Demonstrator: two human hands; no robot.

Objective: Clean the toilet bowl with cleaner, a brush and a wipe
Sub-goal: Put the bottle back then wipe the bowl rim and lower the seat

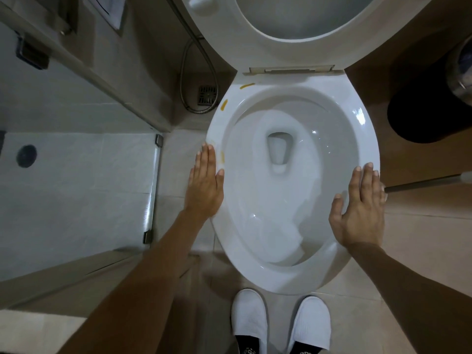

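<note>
My two white slippers stand nearest, toes just short of the near end of the toilet bowl, whose long axis runs straight away from me toward the raised seat at the far end. My left hand lies flat at the left edge of the rim, fingers straight and together, pointing away from me, holding nothing. My right hand is spread open over the right side of the rim, thumb out toward the bowl, also empty; I cannot tell whether either palm presses on the rim or hovers just above it.

The yellow stains sit on the left rim, one just beside my left fingertips and two more farther along toward the hinge, so my left hand is the nearer one to them. I see no bottle of cleaner or wipe here. A thin rod pokes in from the right, just beyond my right hand; it may be the brush handle, though I cannot be sure. A dark bin stands far right, a hose and floor drain far left. Nothing blocks the bowl itself
</note>
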